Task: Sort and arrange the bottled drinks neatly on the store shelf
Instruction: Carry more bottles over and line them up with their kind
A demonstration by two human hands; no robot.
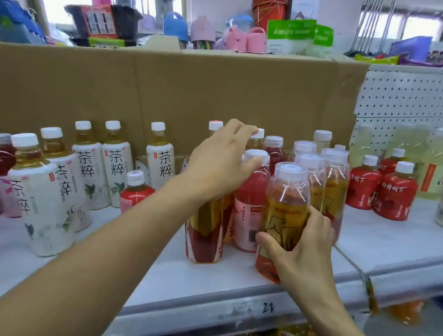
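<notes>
Gripping front bottle: sorting part done

Right hand [299, 250] wraps the orange bottle [285, 203] at the shelf [214, 281] front, 5 o'clock. Left hand [221, 159] covers a neighbouring bottle [203, 235]; hold unclear. White tea bottles [114, 166], 9 o'clock, look grouped; a small red bottle [135, 193] among them seems misplaced.

Bright daylight from blown-out rear windows [65, 0], soft shadows, blurred curved edges, sharper centre

White store shelf [229, 277] stocked with bottled drinks.
White-label tea bottles [111, 165] stand at left, orange-and-red bottles [284, 212] at centre, small red bottles [395, 194] at right.
</notes>
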